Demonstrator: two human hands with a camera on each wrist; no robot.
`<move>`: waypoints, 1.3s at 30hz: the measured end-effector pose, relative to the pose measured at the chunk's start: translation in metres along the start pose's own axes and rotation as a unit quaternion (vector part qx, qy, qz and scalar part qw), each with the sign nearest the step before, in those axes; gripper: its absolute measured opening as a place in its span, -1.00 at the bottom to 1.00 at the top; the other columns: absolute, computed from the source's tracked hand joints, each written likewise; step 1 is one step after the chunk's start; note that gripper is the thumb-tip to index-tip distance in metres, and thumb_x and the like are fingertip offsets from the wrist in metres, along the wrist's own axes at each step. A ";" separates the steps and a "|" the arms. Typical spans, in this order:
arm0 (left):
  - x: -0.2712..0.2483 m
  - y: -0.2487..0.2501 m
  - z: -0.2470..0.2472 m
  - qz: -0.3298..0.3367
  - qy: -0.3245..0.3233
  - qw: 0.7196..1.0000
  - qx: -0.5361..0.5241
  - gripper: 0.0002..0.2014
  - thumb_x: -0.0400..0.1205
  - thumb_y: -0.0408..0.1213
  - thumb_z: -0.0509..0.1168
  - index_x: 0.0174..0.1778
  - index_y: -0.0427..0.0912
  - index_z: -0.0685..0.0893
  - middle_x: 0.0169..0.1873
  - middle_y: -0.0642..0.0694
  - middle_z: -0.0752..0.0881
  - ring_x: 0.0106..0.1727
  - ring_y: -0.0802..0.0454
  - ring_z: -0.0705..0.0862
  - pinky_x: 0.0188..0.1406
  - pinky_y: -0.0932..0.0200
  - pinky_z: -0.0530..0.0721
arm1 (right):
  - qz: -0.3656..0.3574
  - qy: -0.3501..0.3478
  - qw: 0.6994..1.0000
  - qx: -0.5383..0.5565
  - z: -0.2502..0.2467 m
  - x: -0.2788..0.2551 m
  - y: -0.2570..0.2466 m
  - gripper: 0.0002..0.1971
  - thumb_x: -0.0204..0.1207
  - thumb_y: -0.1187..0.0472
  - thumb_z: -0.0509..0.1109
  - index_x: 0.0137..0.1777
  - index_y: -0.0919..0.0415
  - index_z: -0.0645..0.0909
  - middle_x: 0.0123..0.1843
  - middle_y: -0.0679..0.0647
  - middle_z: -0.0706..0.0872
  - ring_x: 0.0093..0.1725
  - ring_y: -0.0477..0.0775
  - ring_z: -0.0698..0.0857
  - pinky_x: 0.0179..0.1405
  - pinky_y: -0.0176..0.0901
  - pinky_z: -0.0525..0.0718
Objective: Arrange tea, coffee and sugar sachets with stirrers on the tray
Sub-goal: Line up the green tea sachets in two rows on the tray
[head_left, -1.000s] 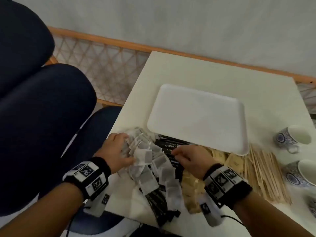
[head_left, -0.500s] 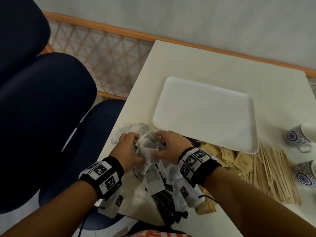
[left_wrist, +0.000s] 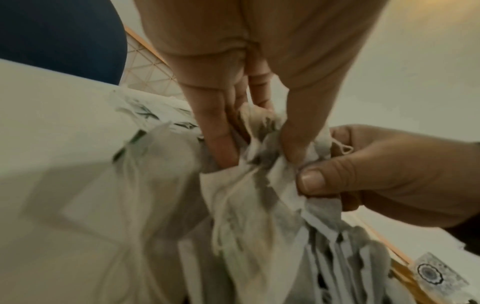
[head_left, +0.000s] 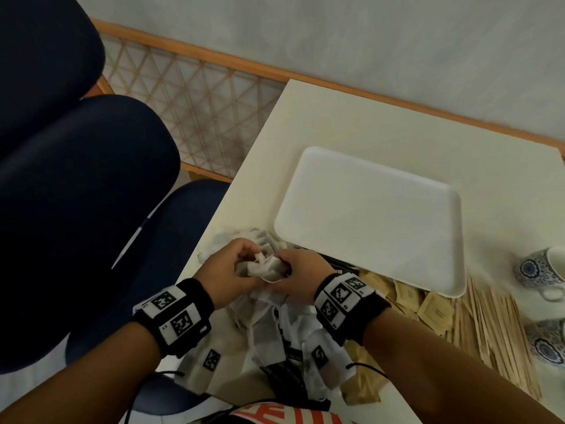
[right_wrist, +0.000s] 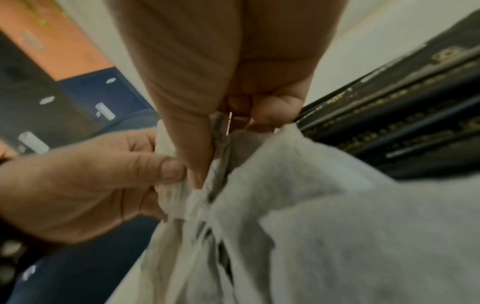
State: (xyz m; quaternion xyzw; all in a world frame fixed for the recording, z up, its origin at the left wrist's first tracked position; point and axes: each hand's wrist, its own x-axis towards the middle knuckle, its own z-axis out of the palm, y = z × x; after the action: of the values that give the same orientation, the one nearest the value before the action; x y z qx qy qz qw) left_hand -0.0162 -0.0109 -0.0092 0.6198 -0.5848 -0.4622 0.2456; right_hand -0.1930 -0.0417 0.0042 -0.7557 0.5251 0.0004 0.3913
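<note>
1. Near the front-left corner of the tray (head_left: pixel 367 215), in the head view, both hands met over a heap of tea bags (head_left: pixel 263 267). The left hand (head_left: pixel 227 275) and the right hand (head_left: pixel 301 278) each curled their fingers round the same gathered bunch, lifted a little above the loose bags below. The tray itself lay bare on the table (head_left: pixel 336 123). Black coffee sachets (head_left: pixel 339 266) peeked out just beside its near edge, brown sugar sachets (head_left: pixel 434 310) lay along that edge towards the right, and the wooden stirrers (head_left: pixel 489 328) fanned out near its front-right corner. Two patterned cups (head_left: pixel 541 270) stood beyond the tray's right side.

2. Seen from the left wrist, the left hand (left_wrist: pixel 249 82) pinched the tea bags (left_wrist: pixel 259 185) between thumb and fingers, strings and paper crumpled together. The right hand (left_wrist: pixel 384 174) gripped the same bunch from the other side, thumb pressed on top.

3. Seen from the right wrist, the right hand (right_wrist: pixel 228 92) closed on the tea bags (right_wrist: pixel 298 216), touching the left hand (right_wrist: pixel 91 185), which pinched the bunch too. Coffee sachets (right_wrist: pixel 402 115) lay just behind; the tray was out of view.

4. By my judgement the task had barely begun: nothing sat on the tray, the tea was only being gathered, and coffee, sugar and stirrers remained to be placed.
</note>
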 end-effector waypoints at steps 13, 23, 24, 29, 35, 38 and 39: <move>0.040 0.051 -0.003 -0.125 -0.071 0.977 -0.154 -0.46 0.73 0.13 -0.04 -0.06 -0.23 0.69 -0.31 -0.19 0.70 -0.49 -0.02 0.55 -0.62 0.25 0.45 | 0.015 0.163 0.954 0.252 -0.074 -0.006 0.031 -0.74 0.28 0.21 0.64 -0.10 0.25 0.69 -0.19 0.04 0.81 -0.25 -0.13 0.77 -0.26 -0.29 0.71; 0.091 0.088 0.015 -0.230 -0.265 0.828 -0.436 -0.53 0.56 0.11 0.16 -0.14 -0.24 0.76 -0.27 -0.23 0.73 -0.20 -0.15 0.75 -0.05 -0.14 0.70 | -0.162 0.213 0.963 -0.036 -0.069 0.009 0.036 -0.56 0.36 -0.10 0.36 0.21 0.04 0.65 0.03 0.00 0.68 -0.02 0.06 0.65 -0.15 -0.19 0.56; 0.094 0.088 0.014 -0.228 -0.270 0.827 -0.437 -0.60 0.60 0.01 0.17 -0.11 -0.26 0.74 -0.27 -0.25 0.71 -0.24 -0.12 0.75 -0.11 -0.10 0.75 | -0.173 0.200 0.964 -0.024 -0.068 0.007 0.041 -0.55 0.37 -0.08 0.34 0.25 0.02 0.63 0.10 -0.01 0.69 0.04 0.03 0.65 -0.09 -0.21 0.58; 0.107 0.075 0.018 -0.162 -0.255 0.857 -0.418 -0.79 0.64 -0.40 0.23 0.16 -0.40 0.54 -0.34 -0.27 0.70 -0.38 -0.10 0.72 -0.37 0.11 0.70 | -0.227 0.170 0.959 0.017 -0.070 -0.003 0.057 -0.60 0.42 0.07 0.34 0.28 -0.03 0.66 0.21 -0.11 0.70 0.14 -0.19 0.63 0.07 -0.48 0.57; 0.118 0.068 0.024 -0.122 -0.178 0.933 -0.287 -0.82 0.59 -0.46 0.35 0.09 -0.34 0.64 -0.23 -0.19 0.73 -0.28 -0.03 0.67 -0.24 0.13 0.67 | -0.123 0.303 0.936 0.128 -0.092 0.011 0.059 -0.81 0.50 0.08 0.40 0.07 -0.18 0.68 -0.05 -0.25 0.70 -0.11 -0.25 0.65 -0.22 -0.50 0.52; 0.122 0.072 0.026 -0.102 -0.161 0.955 -0.226 -0.83 0.55 -0.48 0.39 0.00 -0.18 0.72 -0.22 -0.16 0.77 -0.25 0.00 0.71 -0.18 0.16 0.67 | -0.017 0.230 0.966 0.117 -0.104 0.024 0.061 -0.65 0.52 0.01 0.43 0.31 -0.13 0.60 0.12 -0.22 0.64 0.03 -0.23 0.64 -0.11 -0.50 0.51; 0.124 0.074 0.026 -0.096 -0.162 0.958 -0.216 -0.83 0.53 -0.47 0.41 -0.01 -0.17 0.73 -0.21 -0.16 0.78 -0.22 -0.01 0.72 -0.16 0.15 0.66 | -0.006 0.198 0.975 0.104 -0.107 0.028 0.062 -0.67 0.52 0.02 0.42 0.30 -0.10 0.62 0.11 -0.20 0.66 0.04 -0.20 0.65 -0.09 -0.51 0.50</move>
State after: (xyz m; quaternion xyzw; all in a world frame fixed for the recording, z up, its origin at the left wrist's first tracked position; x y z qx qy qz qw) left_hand -0.0893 -0.1371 0.0059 0.5218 -0.4407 -0.6931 0.2305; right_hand -0.2735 -0.1359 0.0308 -0.6988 0.5850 -0.2066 0.3561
